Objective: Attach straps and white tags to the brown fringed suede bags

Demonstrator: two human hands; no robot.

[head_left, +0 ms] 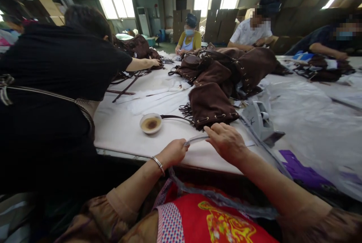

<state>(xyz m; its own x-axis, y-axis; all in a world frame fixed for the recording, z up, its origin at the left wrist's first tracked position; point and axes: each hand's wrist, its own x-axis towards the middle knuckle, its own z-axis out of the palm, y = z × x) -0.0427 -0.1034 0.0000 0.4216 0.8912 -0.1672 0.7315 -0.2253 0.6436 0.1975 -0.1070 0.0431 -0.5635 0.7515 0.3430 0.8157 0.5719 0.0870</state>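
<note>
My left hand (175,151), with a silver bangle at its wrist, is closed round one end of a translucent plastic strip (198,138). My right hand (226,141) pinches the same strip a short way to the right, so it stretches between the two hands over the table's front edge. More of the strip hangs below my left hand and runs across my red apron (195,216). Just beyond my right hand lies a brown drawstring bag (212,103) with gold eyelets and a fringe. A thin dark strap (177,117) reaches from it towards a small white bowl (151,132) holding brownish liquid.
More brown bags (234,69) are heaped behind. A grey device (257,122) stands right of my right hand, near clear plastic sheeting (316,118) and a purple item (305,171). A co-worker in black (56,69) leans over the table at left; several others work across it.
</note>
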